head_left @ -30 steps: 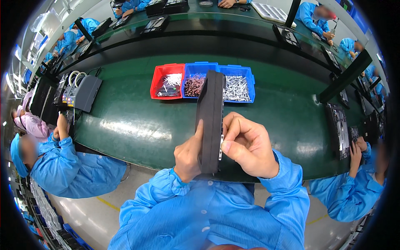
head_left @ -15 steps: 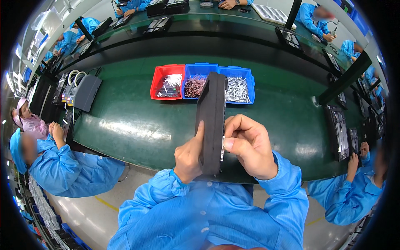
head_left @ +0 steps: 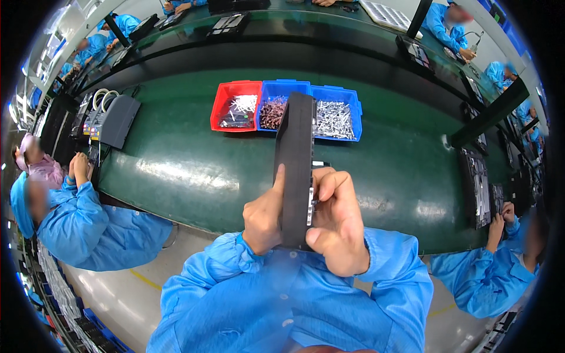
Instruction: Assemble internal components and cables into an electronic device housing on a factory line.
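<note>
A flat black casing (head_left: 296, 159) stands on edge in front of me, its dark outer side turned left. White and metallic parts (head_left: 310, 206) show along its right edge; most of its right side is hidden from this angle. My left hand (head_left: 263, 220) grips it from the left, index finger stretched along the dark side. My right hand (head_left: 340, 226) is at its right edge, fingers curled against it and thumb apart from them, touching the nearer part of that edge. Any small piece within the right fingers is too hidden to make out.
Beyond the casing, a red bin (head_left: 235, 106) and two blue bins, one with copper-coloured parts (head_left: 272, 113), one with silvery parts (head_left: 334, 119), stand on the green table (head_left: 176, 170). A grey device (head_left: 120, 122) is at left. Co-workers sit on both sides; a dark post (head_left: 488, 112) rises at right.
My right thumb has left its pinch with the index finger and moved nearer to me along the casing's edge. The right hand has come slightly left and lower.
</note>
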{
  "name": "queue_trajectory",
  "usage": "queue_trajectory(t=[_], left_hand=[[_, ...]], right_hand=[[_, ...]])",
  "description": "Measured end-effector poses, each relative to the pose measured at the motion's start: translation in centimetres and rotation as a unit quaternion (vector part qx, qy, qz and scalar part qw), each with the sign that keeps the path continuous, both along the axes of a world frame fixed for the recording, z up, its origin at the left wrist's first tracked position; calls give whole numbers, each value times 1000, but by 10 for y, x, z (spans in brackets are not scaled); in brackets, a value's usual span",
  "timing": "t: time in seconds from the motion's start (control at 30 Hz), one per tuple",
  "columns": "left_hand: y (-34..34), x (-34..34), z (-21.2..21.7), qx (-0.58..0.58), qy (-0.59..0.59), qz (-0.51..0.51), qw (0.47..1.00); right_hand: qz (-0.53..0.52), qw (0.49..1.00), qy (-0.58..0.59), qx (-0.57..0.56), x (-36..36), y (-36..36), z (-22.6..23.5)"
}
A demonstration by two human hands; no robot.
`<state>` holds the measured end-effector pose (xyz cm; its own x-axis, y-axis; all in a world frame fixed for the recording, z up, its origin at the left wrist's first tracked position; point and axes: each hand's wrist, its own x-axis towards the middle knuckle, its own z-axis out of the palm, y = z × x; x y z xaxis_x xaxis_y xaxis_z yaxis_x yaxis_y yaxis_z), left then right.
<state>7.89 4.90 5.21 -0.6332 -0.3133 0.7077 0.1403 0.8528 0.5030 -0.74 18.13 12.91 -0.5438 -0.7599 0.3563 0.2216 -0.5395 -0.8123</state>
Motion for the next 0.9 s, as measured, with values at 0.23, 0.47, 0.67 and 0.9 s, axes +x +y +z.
queue_trajectory(t=[0.23, 0.47, 0.67, 0.9], left_hand=[[-73, 67, -3, 256, 163, 165, 938], [-314, 166, 7, 677, 22, 104, 728], [-418, 170, -17, 665, -221, 108, 705], [-447, 128, 6, 393, -433, 235, 777]], right_hand=[[-258, 936, 239, -25, -72, 31, 17], [-380, 892, 119, 216, -180, 90, -68], [-409, 842, 114, 333, -221, 113, -131], [-411, 839, 132, 330, -227, 110, -135]])
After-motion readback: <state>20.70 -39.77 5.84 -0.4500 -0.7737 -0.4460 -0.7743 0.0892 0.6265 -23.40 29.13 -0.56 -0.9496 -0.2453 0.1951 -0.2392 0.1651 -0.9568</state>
